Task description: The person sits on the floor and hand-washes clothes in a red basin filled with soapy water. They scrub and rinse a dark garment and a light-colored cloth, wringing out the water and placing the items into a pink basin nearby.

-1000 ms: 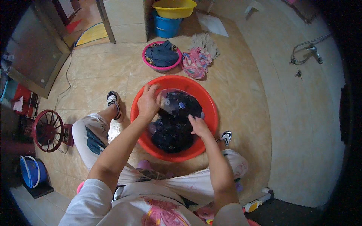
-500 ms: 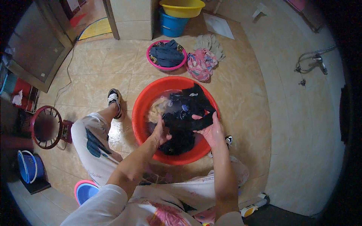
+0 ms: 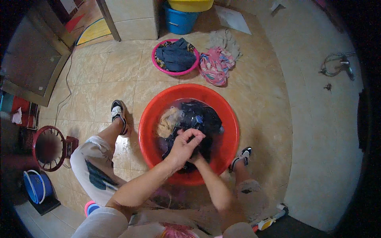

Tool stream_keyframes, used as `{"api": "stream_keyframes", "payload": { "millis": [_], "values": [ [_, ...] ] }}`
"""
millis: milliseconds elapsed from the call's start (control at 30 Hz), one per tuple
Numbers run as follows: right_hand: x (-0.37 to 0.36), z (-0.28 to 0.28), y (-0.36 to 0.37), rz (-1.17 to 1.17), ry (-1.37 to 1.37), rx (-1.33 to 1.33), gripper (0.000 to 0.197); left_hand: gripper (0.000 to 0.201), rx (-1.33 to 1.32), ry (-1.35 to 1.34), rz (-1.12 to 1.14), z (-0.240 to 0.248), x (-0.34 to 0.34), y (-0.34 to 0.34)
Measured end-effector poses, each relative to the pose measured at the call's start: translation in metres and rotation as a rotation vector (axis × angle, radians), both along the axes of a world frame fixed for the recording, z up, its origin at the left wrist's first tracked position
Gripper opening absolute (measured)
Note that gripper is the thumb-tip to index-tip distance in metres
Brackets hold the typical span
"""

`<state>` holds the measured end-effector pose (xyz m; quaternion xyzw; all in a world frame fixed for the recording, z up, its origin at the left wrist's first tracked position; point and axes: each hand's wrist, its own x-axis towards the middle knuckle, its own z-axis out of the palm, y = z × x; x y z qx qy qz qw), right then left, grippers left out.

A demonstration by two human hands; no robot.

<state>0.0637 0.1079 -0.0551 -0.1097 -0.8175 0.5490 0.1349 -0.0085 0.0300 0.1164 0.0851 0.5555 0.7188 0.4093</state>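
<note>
A large red basin [image 3: 147,115] stands on the floor between my legs, with cloudy water and wet laundry in it. A soaked black garment [image 3: 208,119] fills its middle and right, with a small blue item [image 3: 199,119] on top. At the basin's left lies a beige cloth [image 3: 170,121]. My left hand [image 3: 185,146] is closed over the dark cloth, fingers curled and pressed together; what lies inside them is hidden. My right hand [image 3: 195,157] is low in the basin against the black garment, mostly covered by my left hand, its fingers out of sight.
Beyond the basin are a pink tub [image 3: 176,73] of clothes, a pink patterned cloth [image 3: 216,65] and a grey cloth [image 3: 226,41]. A blue bucket [image 3: 180,20] holds a yellow basin [image 3: 190,4]. A dark red round fan-like frame [image 3: 35,146] and a blue pail [image 3: 38,186] stand left; a tap [image 3: 346,67] is on the right wall.
My hands were apart, the right holding up part of the black garment. They have come together low over the basin, left above right, and the black garment has sunk lower into the water.
</note>
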Motion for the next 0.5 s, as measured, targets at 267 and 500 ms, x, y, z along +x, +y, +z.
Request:
{"api": "stream_keyframes", "payload": {
  "millis": [267,500],
  "values": [
    [-0.017,-0.009,0.094,-0.493,-0.31,-0.744,0.042,0.038,-0.575,0.515,-0.053,-0.145,-0.136,0.015],
    [-0.103,-0.035,0.176,-0.014,-0.381,0.266,0.045,0.077,-1.246,0.558,-0.413,-0.247,-0.145,0.029]
  ]
}}
